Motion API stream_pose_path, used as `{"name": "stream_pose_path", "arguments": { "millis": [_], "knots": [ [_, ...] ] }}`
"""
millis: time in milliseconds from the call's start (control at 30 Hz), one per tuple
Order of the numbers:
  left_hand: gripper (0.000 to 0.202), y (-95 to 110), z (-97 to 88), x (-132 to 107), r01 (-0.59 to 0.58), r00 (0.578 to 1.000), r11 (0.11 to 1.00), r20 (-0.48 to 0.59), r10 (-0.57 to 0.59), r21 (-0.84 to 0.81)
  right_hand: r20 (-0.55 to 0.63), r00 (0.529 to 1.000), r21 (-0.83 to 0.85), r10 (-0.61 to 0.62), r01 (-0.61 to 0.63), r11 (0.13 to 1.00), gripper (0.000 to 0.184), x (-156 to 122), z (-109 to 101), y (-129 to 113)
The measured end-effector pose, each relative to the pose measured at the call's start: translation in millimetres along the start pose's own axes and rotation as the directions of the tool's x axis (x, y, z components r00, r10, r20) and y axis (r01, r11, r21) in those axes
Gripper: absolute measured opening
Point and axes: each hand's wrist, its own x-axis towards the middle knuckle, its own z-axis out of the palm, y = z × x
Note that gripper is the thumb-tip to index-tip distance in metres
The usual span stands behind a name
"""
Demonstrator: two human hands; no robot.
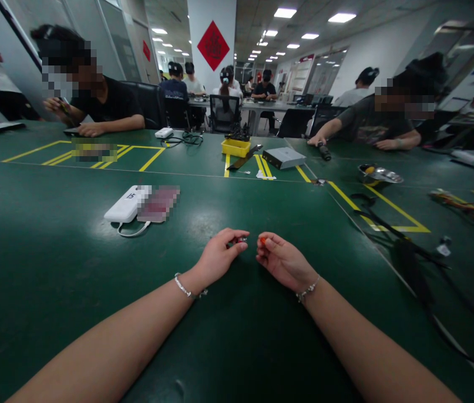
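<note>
Over on the far left a person in a black top [106, 103] leans on the green worktop [52, 268], both hands busy with something too small to make out. Closer in lies a white power bank [126, 205], its short cable [134, 230] looped just beside it. Now the middle: the left hand [219, 256] rests on the worktop, fingers [233, 234] pinched shut on a tiny silvery piece [242, 239]. Just beside it, barely apart, is a small orange piece [263, 240], nipped tight in the fingers [271, 246] of the right hand [282, 260]. The two pieces sit raised just above the worktop, tip facing tip, not quite touching. A bracelet [183, 287] shows on the left wrist, and another bracelet [307, 290] on the right. Far beyond sit a yellow tray [236, 148] and a grey box [284, 158]. To the right, black cables [405, 254] trail across the worktop, and another person [371, 126] reaches in.
</note>
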Motion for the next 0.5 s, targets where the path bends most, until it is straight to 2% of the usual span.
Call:
{"name": "stream_pose_path", "arguments": {
  "millis": [100,233,367,500],
  "knots": [
    [0.025,-0.9,1.9,0.0,0.036,0.999,0.999,0.008,-0.035,-0.034,-0.008,1.000,0.008,0.008,-0.007,1.000,0.018,0.0,-0.1,0.7],
    [0.024,-4.5,5.9,-0.3,0.099,0.993,0.982,0.074,-0.088,-0.163,-0.018,1.000,0.007,0.003,-0.002,1.000,0.020,-0.5,0.7,0.8],
    [0.020,-7.6,9.1,-0.4,0.114,0.991,0.953,0.100,-0.089,-0.282,-0.024,1.000,0.006,0.003,-0.003,1.000,0.019,0.0,1.7,1.0],
    [0.019,-6.7,9.6,-0.8,0.111,0.991,0.940,0.112,-0.079,-0.323,-0.024,1.000,-0.005,0.001,-0.001,1.000,0.016,1.2,2.2,2.6]
  ]
}}
